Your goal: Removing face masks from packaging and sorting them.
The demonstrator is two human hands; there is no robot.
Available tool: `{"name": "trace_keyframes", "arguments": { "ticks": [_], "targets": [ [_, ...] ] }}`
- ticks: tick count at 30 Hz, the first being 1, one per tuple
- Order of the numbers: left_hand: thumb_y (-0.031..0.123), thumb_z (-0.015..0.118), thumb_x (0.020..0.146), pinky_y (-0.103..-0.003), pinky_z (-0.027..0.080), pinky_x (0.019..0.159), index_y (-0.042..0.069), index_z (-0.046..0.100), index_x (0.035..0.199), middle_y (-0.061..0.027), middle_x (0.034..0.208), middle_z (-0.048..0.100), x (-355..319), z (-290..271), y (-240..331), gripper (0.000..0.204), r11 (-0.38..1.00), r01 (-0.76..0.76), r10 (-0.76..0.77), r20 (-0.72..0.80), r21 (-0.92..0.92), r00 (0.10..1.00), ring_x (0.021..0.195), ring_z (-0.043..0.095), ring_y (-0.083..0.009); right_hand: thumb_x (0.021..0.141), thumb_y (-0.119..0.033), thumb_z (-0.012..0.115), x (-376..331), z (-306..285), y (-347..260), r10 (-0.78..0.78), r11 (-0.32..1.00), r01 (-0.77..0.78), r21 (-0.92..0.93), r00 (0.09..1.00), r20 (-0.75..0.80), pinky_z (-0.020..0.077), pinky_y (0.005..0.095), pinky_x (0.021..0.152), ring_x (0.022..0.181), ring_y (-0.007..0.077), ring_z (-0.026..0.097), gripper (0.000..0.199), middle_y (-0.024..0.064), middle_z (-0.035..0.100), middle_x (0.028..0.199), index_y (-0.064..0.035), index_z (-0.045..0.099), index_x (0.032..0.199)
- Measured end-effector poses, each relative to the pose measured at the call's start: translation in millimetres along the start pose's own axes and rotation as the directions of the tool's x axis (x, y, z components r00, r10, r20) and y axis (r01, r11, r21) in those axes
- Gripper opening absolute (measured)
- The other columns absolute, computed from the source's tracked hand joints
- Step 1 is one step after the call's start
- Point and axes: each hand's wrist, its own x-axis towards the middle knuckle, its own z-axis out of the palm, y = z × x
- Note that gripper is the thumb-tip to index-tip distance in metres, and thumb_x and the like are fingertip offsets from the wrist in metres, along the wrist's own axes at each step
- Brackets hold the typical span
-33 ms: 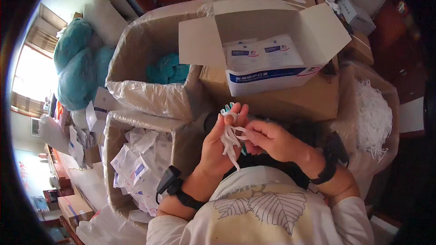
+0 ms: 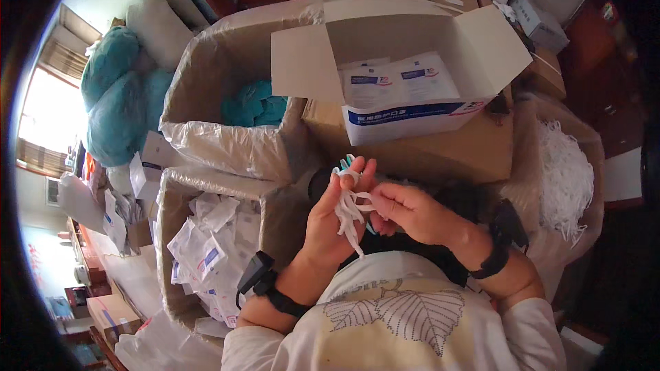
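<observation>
**At the centre of the view: white straps being worked loose between both hands**

At the centre of the view, just above the person's chest, the left hand (image 2: 337, 216) stands upright with its fingers pinched round a small bunch of white straps (image 2: 352, 209), and a sliver of teal mask (image 2: 346, 162) peeks out above its fingertips. The right hand (image 2: 409, 211) comes in from 3 o'clock and pinches the same straps between thumb and forefinger, so both hands are closed on one bundle, touching each other.

At 12 o'clock an open white box (image 2: 405, 103) of flat packets sits on a brown carton (image 2: 440, 148). At 10 o'clock a plastic-lined carton (image 2: 227, 137) holds a teal heap (image 2: 256, 106). At 8 o'clock a second lined carton (image 2: 172, 233) is full of torn white wrappers (image 2: 213, 247). At 3 o'clock a lined bin (image 2: 529, 137) holds a heap of loose white strips (image 2: 564, 178).

The step in hand looks like pulling the elastic straps off a mask. As a judgement, the next move calls for the left hand to hold the teal piece firm while the right draws the straps away cleanly, then for each part to go to its own container: strips most likely toward 3 o'clock, teal material toward 10 o'clock. Whether the straps are already free of the mask cannot be told, as the fingers cover the joints.
</observation>
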Motion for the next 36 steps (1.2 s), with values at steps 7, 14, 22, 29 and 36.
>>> {"name": "trace_keyframes", "arguments": {
  "ticks": [7, 14, 22, 29, 36],
  "targets": [
    [0.031, 0.034, 0.093, -0.038, 0.032, 0.098, 0.010, 0.050, 0.088, -0.0034, 0.125, 0.045, -2, -14, -1, 0.027, 0.993, -0.061, 0.057, 0.041, 0.098, 0.998, 0.122, 0.035, -0.0203, 0.091, -0.025, 0.044, 10, 14, 5, -0.125, 0.979, 0.112, -0.172, 0.990, -0.068, 0.0404, 0.0192, 0.058, 0.066, 0.0059, 0.048, 0.024, -0.0010, 0.052, 0.077, -0.0051, 0.052, 0.102],
    [0.033, 0.033, 0.093, -0.038, 0.031, 0.099, 0.010, 0.051, 0.093, -0.0034, 0.123, 0.046, -6, -7, 2, 0.030, 0.995, 0.004, -0.009, 0.048, 0.100, 0.999, 0.123, 0.033, -0.0198, 0.092, -0.025, 0.041, 15, 7, 5, 0.091, 0.985, -0.093, 0.142, 0.996, 0.019, 0.0405, 0.0186, 0.061, 0.069, 0.0061, 0.049, 0.026, -0.0008, 0.053, 0.081, -0.0050, 0.051, 0.106],
    [0.033, 0.033, 0.093, -0.038, 0.035, 0.095, 0.009, 0.046, 0.114, -0.0053, 0.123, 0.045, -2, -22, -5, 0.034, 0.970, -0.060, 0.081, -0.078, 0.234, 0.994, 0.118, 0.038, -0.0203, 0.093, -0.024, 0.040, 20, 15, 13, -0.127, 0.949, 0.117, -0.294, 0.992, -0.015, 0.0433, 0.0221, 0.065, 0.073, 0.0081, 0.049, 0.030, 0.0022, 0.052, 0.086, -0.0058, 0.044, 0.117],
    [0.035, 0.037, 0.092, -0.033, 0.047, 0.074, 0.008, 0.042, 0.120, -0.0079, 0.121, 0.047, -6, -27, -2, 0.039, 0.875, -0.012, 0.083, -0.125, 0.484, 0.989, 0.095, 0.053, -0.0216, 0.093, -0.031, 0.038, 22, 7, 5, 0.201, 0.980, -0.200, -0.016, 0.974, 0.106, 0.0413, 0.0222, 0.059, 0.065, 0.0082, 0.049, 0.030, 0.0000, 0.052, 0.075, -0.0048, 0.051, 0.100],
    [0.029, 0.039, 0.092, -0.025, 0.042, 0.055, 0.006, 0.053, 0.093, -0.0037, 0.095, 0.054, 0, -27, 10, 0.026, 0.993, -0.087, 0.069, -0.193, -0.082, 0.979, 0.062, 0.049, -0.0115, 0.092, -0.032, 0.038, 15, 17, 10, -0.055, 0.902, 0.054, -0.428, 0.998, 0.010, 0.0435, 0.0377, 0.060, 0.067, 0.0270, 0.059, 0.036, 0.0150, 0.059, 0.070, 0.0003, 0.053, 0.083]
  ]
}}
